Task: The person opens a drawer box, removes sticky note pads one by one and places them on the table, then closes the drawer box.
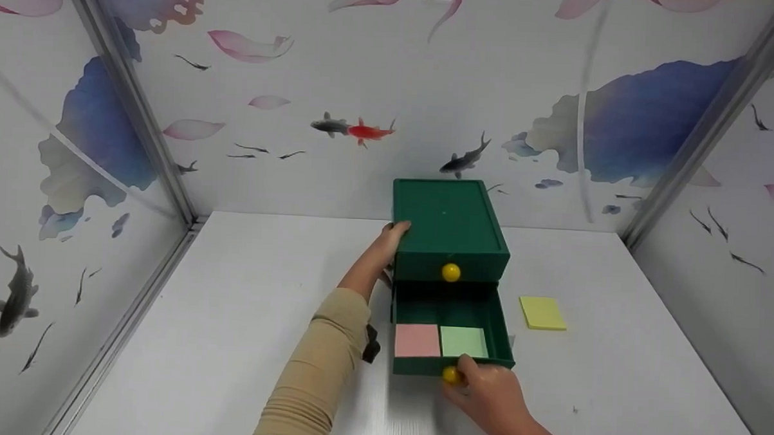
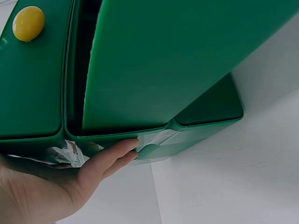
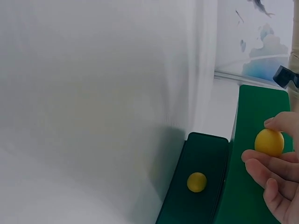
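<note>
A green drawer cabinet [image 1: 448, 216] stands against the back wall, its upper drawer closed behind a yellow knob [image 1: 451, 272]. Below, a drawer [image 1: 501, 331] is pulled out, holding a pink note pad [image 1: 417, 341] at left and a pale green one [image 1: 464, 342] beside it. My right hand [image 1: 493, 398] pinches that drawer's yellow knob [image 3: 269, 142] between thumb and fingers. My left hand [image 1: 389, 243] rests against the cabinet's left side; in the left wrist view its fingers [image 2: 110, 158] lie extended along the taped side [image 2: 163, 142].
A yellow note pad [image 1: 542, 313] lies on the white table [image 1: 228, 341] to the right of the cabinet. Another closed drawer with a yellow knob [image 3: 196, 182] shows below the pulled-out one in the right wrist view. Patterned panels [image 1: 315, 67] enclose the back and sides.
</note>
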A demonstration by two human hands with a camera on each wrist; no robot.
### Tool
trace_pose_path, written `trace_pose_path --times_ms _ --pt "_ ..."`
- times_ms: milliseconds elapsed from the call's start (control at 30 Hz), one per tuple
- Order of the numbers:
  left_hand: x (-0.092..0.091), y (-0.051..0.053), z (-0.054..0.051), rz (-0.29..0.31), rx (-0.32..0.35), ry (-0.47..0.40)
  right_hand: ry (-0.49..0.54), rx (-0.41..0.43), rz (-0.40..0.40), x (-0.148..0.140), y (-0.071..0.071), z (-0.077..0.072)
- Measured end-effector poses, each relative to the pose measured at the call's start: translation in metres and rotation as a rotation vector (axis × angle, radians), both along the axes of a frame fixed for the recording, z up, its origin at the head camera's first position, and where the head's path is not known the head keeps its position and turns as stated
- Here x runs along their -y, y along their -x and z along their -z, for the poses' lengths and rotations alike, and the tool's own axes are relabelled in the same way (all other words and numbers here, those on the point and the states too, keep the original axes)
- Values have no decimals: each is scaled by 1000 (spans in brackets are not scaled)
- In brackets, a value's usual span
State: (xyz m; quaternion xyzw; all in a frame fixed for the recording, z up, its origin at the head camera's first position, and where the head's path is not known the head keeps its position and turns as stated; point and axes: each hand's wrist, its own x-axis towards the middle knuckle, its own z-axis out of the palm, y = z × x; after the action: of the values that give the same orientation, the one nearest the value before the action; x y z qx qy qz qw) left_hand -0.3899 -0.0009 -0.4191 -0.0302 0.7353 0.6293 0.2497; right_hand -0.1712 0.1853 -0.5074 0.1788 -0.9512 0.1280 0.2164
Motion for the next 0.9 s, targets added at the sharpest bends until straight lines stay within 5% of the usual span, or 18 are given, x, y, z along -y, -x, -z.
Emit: trace_pose_path --times_ms 433,667,900 --pt "-1 -5 0 -7 -23 0 -33 18 -41 -1 -8 1" --pt "-1 -6 -1 -20 -31 7 -97 90 -28 -1 -13 -16" --pt "-1 -5 -1 -10 -21 7 54 188 -6 -4 -19 -43"
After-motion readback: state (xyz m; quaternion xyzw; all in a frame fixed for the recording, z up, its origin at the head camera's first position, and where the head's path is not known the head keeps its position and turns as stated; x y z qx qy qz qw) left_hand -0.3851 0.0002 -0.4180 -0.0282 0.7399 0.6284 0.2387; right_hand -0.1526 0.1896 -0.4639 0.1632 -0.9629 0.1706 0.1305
